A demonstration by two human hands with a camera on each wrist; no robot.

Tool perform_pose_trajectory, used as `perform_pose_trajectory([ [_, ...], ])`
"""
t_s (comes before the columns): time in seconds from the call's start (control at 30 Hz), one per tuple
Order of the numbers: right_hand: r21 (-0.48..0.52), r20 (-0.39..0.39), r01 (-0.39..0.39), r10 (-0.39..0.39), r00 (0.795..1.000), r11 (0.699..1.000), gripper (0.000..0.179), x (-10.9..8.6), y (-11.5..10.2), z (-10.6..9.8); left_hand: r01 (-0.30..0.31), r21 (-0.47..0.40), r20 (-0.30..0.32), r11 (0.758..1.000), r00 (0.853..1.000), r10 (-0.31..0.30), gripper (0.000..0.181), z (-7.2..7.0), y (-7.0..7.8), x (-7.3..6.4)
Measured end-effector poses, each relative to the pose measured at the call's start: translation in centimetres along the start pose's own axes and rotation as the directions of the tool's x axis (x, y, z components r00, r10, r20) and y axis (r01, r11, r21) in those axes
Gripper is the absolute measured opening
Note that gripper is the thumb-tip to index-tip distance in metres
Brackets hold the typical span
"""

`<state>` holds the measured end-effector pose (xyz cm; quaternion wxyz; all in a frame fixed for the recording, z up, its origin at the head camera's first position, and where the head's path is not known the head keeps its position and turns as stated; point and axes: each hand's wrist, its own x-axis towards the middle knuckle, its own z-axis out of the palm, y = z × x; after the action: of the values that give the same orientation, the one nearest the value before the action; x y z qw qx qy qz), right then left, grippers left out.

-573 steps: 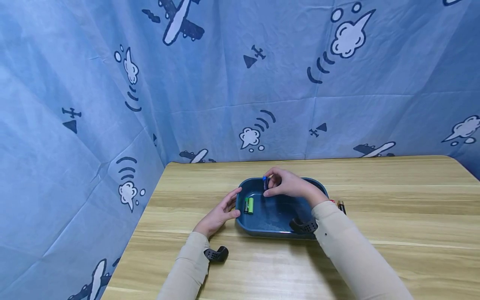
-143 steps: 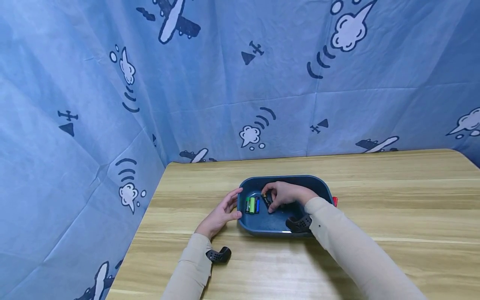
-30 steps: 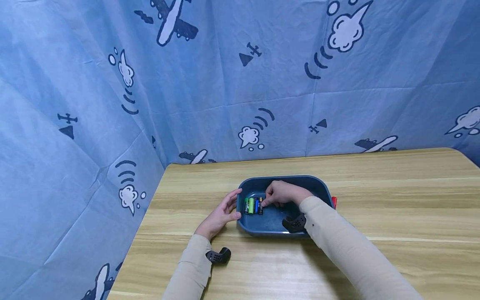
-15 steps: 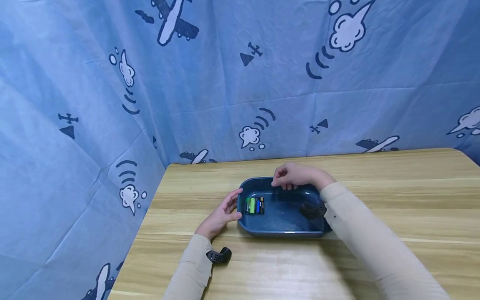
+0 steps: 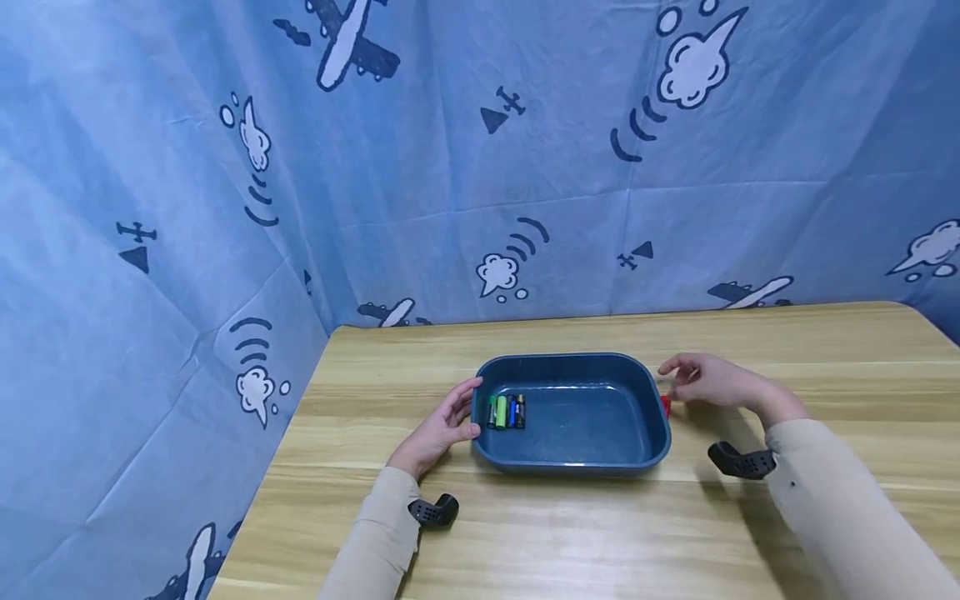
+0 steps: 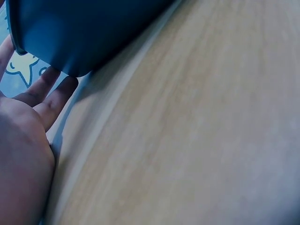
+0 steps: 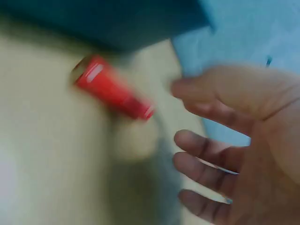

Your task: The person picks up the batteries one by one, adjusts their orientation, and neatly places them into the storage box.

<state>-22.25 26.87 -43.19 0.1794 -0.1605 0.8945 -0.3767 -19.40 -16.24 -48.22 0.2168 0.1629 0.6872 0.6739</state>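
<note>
A row of several batteries (image 5: 501, 412) lies side by side at the left end of the dark blue tray (image 5: 570, 463): black-green, bright green, blue, and black with a gold end. At the tray's left wall is my left hand (image 5: 438, 429), its thumb at the rim and its fairly straight fingers against the outside; the left wrist view shows fingertips at the tray's underside edge. Past the tray's right end, my right hand (image 5: 716, 382) hovers with parted fingers, holding nothing. Near its fingertips lies a red battery (image 7: 108, 86), blurred in the right wrist view and partly hidden by the tray in the head view.
The tray stands on a wooden table (image 5: 555, 542). Behind and to the left hangs a blue curtain (image 5: 405, 167) with airplane prints. A black wrist camera (image 5: 742, 461) juts from the right sleeve, another camera (image 5: 433, 510) from the left.
My right hand has released the black-gold battery at the end of the row, risen out of the tray and swung right to the red battery. My left hand stays at the tray.
</note>
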Motion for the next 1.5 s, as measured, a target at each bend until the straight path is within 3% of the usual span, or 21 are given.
perform_pose_trajectory([
  [0.1,0.048,0.011,0.009,-0.010,1.000,0.999,0.062,-1.3,1.3,1.2,0.007,-0.001,0.002,1.000,1.000,-0.007,0.066,0.0,0.0,0.1],
  [0.23,-0.048,-0.087,-0.002,-0.002,0.996,0.999,0.072,-1.8,1.4,2.6,0.005,0.000,0.007,1.000,1.000,-0.005,0.066,0.0,-0.1,0.0],
  [0.4,-0.200,-0.173,-0.062,0.027,0.985,0.978,0.065,-1.8,1.0,3.5,-0.013,-0.002,0.020,1.000,1.000,0.013,0.066,0.0,0.0,-0.1],
  [0.63,-0.230,-0.215,-0.062,0.012,0.977,0.971,0.050,-1.7,1.0,3.8,-0.008,-0.013,0.017,1.000,1.000,0.008,0.065,0.0,-0.1,0.0],
  [0.73,-0.192,-0.226,-0.020,-0.024,0.974,0.981,0.046,-1.8,1.5,3.8,0.001,-0.018,0.013,1.000,1.000,-0.001,0.065,-0.1,-0.1,0.1],
  [0.87,-0.015,-0.227,0.071,-0.072,0.971,0.997,0.048,-2.2,2.4,3.4,-0.001,-0.019,0.017,1.000,1.000,0.002,0.065,-0.1,-0.1,0.1],
  [1.03,0.179,-0.194,0.107,-0.071,0.978,0.978,0.059,-2.7,2.8,2.5,-0.003,-0.019,0.010,1.000,1.000,0.003,0.065,-0.1,0.0,0.0],
  [1.13,0.211,-0.160,0.137,-0.104,0.982,0.968,0.060,-2.7,2.5,2.1,-0.002,-0.021,0.008,1.000,1.000,0.002,0.064,-0.1,-0.1,0.0],
  [1.3,0.280,-0.135,0.233,-0.202,0.970,0.931,0.058,-2.4,1.6,1.7,0.000,-0.022,0.016,1.000,1.000,0.000,0.064,-0.2,-0.1,0.0],
  [1.5,0.270,-0.116,0.202,-0.176,0.978,0.942,0.059,-2.2,-0.4,0.5,0.014,-0.011,0.005,1.000,1.000,-0.014,0.063,-0.2,-0.1,0.1],
])
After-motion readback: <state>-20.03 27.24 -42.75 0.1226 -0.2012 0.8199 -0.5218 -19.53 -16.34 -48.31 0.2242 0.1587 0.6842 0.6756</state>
